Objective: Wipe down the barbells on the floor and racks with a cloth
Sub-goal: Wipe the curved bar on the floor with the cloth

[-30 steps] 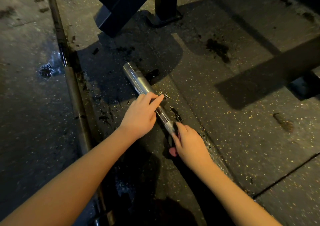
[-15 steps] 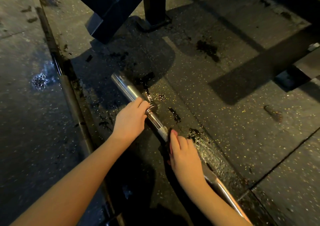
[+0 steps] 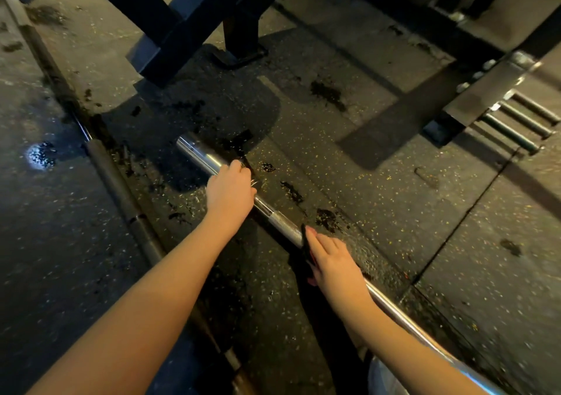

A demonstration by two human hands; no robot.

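- Two bare hands down on one long, shiny chrome barbell (image 3: 282, 221), laid diagonally on the speckled black rubber floor (image 3: 394, 197), thick sleeve end toward upper left, thin shaft running off toward lower right.
- Left hand (image 3: 229, 191): clamped over the shiny chrome barbell where the thick sleeve meets the thinner shaft, fingers curled round the far side, knuckles up.
- Right hand (image 3: 331, 261): further down the shaft, just past the knurled stretch, fingers close together and bent over the top, thumb on the near side, pinning a thin dark cloth (image 3: 304, 243) against the metal.
- Thin dark cloth: mostly hidden beneath the right hand, only a narrow edge showing by the fingertips and thumb; wrapped fully round the shaft or not, impossible to tell.
- Left of it, roughly parallel and well apart: a second, dull grey barbell (image 3: 121, 188) lying along a seam in the floor.
- Beyond the sleeve end: black steel rack frame (image 3: 182, 30), one foot planted on the floor.
- Near the right edge: three short steel pegs (image 3: 516, 124) side by side, jutting from a bolted bracket.
- Dark wet-looking blotches (image 3: 328, 94) scattered over the floor.
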